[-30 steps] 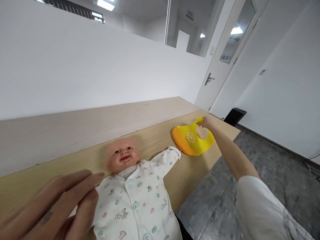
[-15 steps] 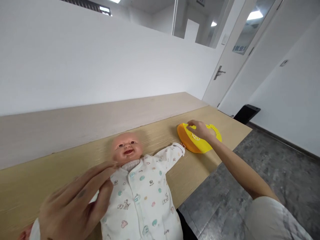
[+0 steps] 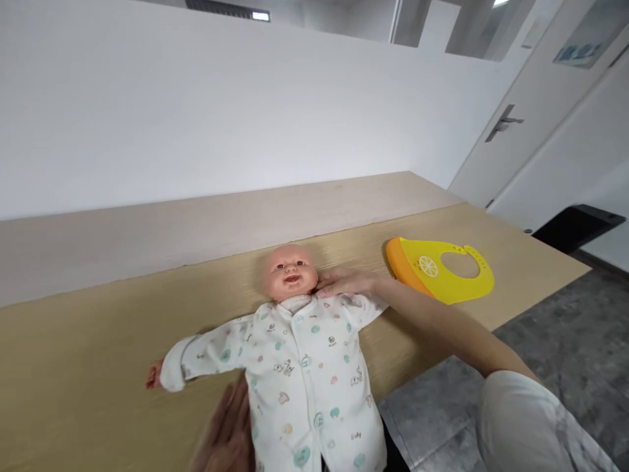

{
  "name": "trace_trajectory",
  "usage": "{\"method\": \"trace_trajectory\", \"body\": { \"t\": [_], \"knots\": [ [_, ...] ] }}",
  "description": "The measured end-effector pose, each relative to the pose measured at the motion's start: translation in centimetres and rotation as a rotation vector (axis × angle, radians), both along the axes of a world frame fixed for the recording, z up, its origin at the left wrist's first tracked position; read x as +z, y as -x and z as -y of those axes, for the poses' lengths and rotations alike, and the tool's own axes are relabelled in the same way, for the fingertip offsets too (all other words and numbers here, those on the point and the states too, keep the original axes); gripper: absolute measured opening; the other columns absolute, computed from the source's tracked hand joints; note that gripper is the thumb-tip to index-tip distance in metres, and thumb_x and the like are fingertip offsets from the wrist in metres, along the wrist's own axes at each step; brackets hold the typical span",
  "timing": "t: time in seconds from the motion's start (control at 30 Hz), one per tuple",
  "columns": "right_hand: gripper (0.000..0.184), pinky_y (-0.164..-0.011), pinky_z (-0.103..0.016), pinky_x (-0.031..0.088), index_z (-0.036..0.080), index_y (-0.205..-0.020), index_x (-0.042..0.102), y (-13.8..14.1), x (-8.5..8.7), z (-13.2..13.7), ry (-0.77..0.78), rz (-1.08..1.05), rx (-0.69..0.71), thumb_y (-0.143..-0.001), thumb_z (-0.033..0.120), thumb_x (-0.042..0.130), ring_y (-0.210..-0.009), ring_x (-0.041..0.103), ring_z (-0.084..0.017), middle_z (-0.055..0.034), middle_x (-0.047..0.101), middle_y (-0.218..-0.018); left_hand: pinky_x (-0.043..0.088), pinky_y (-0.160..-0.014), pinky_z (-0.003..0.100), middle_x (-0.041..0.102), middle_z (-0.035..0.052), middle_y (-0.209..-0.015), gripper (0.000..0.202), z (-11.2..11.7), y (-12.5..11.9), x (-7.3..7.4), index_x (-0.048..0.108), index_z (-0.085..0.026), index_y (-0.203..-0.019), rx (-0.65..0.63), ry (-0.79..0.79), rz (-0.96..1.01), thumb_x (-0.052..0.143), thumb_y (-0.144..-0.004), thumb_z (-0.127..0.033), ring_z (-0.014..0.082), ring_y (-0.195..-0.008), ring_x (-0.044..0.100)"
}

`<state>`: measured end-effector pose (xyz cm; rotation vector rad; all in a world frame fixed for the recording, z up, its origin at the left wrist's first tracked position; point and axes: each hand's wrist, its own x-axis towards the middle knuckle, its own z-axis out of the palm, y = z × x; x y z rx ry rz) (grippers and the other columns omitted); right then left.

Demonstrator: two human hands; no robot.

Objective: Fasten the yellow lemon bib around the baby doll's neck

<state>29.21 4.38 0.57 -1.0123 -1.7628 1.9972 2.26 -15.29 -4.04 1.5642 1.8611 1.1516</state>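
A baby doll (image 3: 289,278) in a white printed romper (image 3: 309,380) lies on its back on the light wood table (image 3: 98,367), arms spread. My right hand (image 3: 344,283) rests flat by the doll's neck and shoulder, fingers stretched toward its chin, holding nothing. My left hand (image 3: 228,432) is low at the doll's side, blurred, fingers extended against the romper. A yellow and orange silicone bib (image 3: 439,270) lies flat on the table to the right of the doll, apart from both hands.
A paler raised ledge (image 3: 196,223) runs along the white wall behind the table. A white door with a lever handle (image 3: 504,121) stands at the right. A black object (image 3: 572,226) sits on the grey floor (image 3: 555,341) beyond the table's end.
My right hand let go of the bib and moved left to the doll's neck. My left hand dropped from near the doll's head to its side. The view shifted right.
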Motion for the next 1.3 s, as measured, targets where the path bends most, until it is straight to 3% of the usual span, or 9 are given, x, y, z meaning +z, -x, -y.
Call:
{"method": "trace_trajectory", "body": {
  "t": [0.13,0.23,0.37,0.5,0.67,0.83,0.97,1.17,1.3],
  "knots": [
    [0.052,-0.083,-0.023,0.054,0.015,-0.110,0.065,1.1,-0.1,0.2,0.177,-0.082,-0.032,-0.067,0.039,0.084,-0.096,0.064,-0.016,-0.0070,0.068,-0.108,0.058,-0.081,0.041,0.075,0.0035,-0.102,0.031,-1.5,-3.0,2.6,0.072,-0.030,-0.097,0.070,0.388,0.781,0.068,-0.067,-0.038,0.0309,-0.105,0.068],
    [0.059,-0.095,-0.025,0.051,0.017,-0.116,0.063,1.5,-0.2,0.7,0.190,-0.077,-0.087,-0.066,0.035,0.086,-0.113,0.060,-0.019,-0.0075,0.062,-0.126,0.057,-0.080,0.036,0.075,0.0039,-0.098,0.037,-2.8,-4.0,4.6,0.067,-0.022,-0.093,0.118,0.506,1.087,0.079,-0.058,-0.027,0.0294,-0.102,0.068],
    [0.065,-0.112,-0.036,0.042,0.019,-0.123,0.059,1.6,1.1,1.4,0.162,-0.065,-0.172,-0.065,0.029,0.086,-0.130,0.050,-0.024,-0.0084,0.050,-0.141,0.053,-0.068,0.028,0.072,-0.0015,-0.083,0.034,-3.6,-4.4,6.3,0.063,-0.020,-0.086,0.095,0.410,1.173,0.078,-0.056,-0.018,0.0208,-0.084,0.068],
    [0.076,-0.112,-0.044,0.042,0.017,-0.125,0.054,1.3,4.1,1.4,0.132,-0.156,-0.234,-0.058,0.023,0.089,-0.127,0.052,-0.027,-0.0111,0.049,-0.141,0.051,-0.062,0.026,0.068,-0.0024,-0.073,0.036,-4.1,-4.8,7.8,0.059,-0.017,-0.074,0.071,0.329,1.192,0.082,-0.047,-0.015,0.0167,-0.070,0.063],
    [0.073,-0.110,-0.045,0.045,0.014,-0.126,0.054,1.2,8.5,0.2,-0.045,-0.198,-0.197,-0.062,0.024,0.088,-0.122,0.056,-0.028,-0.0126,0.055,-0.135,0.052,-0.064,0.029,0.069,0.0002,-0.076,0.038,-6.2,-5.2,10.2,0.063,-0.016,-0.074,0.017,0.183,1.187,0.080,-0.041,-0.013,0.0201,-0.074,0.063],
    [0.070,-0.110,-0.046,0.044,0.013,-0.126,0.054,2.3,11.0,-2.3,-0.189,-0.165,-0.255,-0.063,0.021,0.085,-0.120,0.057,-0.027,-0.0123,0.060,-0.129,0.051,-0.065,0.031,0.068,0.0020,-0.079,0.038,-10.2,-4.9,10.8,0.064,-0.015,-0.079,-0.068,0.050,1.185,0.073,-0.042,-0.012,0.0228,-0.076,0.063],
    [0.070,-0.104,-0.042,0.048,0.009,-0.124,0.054,3.8,10.7,-5.5,-0.217,-0.161,-0.335,-0.061,0.019,0.083,-0.113,0.062,-0.027,-0.0141,0.065,-0.120,0.048,-0.059,0.029,0.061,-0.0021,-0.067,0.030,-13.5,-4.0,10.8,0.058,-0.017,-0.072,-0.094,0.015,1.181,0.069,-0.044,-0.012,0.0170,-0.062,0.058],
    [0.061,-0.097,-0.038,0.050,0.011,-0.117,0.061,5.7,8.0,-11.8,-0.227,-0.161,-0.349,-0.060,0.021,0.082,-0.111,0.062,-0.028,-0.0125,0.068,-0.113,0.041,-0.052,0.024,0.052,-0.0050,-0.057,0.023,-18.2,-2.6,10.2,0.051,-0.017,-0.061,-0.107,0.062,1.171,0.064,-0.043,-0.012,0.0116,-0.051,0.050],
    [0.047,-0.101,-0.037,0.048,0.010,-0.105,0.066,7.0,6.4,-14.1,-0.197,-0.197,-0.387,-0.061,0.016,0.078,-0.111,0.062,-0.026,-0.0129,0.068,-0.111,0.038,-0.050,0.022,0.050,-0.0071,-0.055,0.025,-20.9,-2.0,8.9,0.047,-0.018,-0.059,-0.046,0.043,1.154,0.064,-0.042,-0.011,0.0094,-0.049,0.046]
  ]
}}
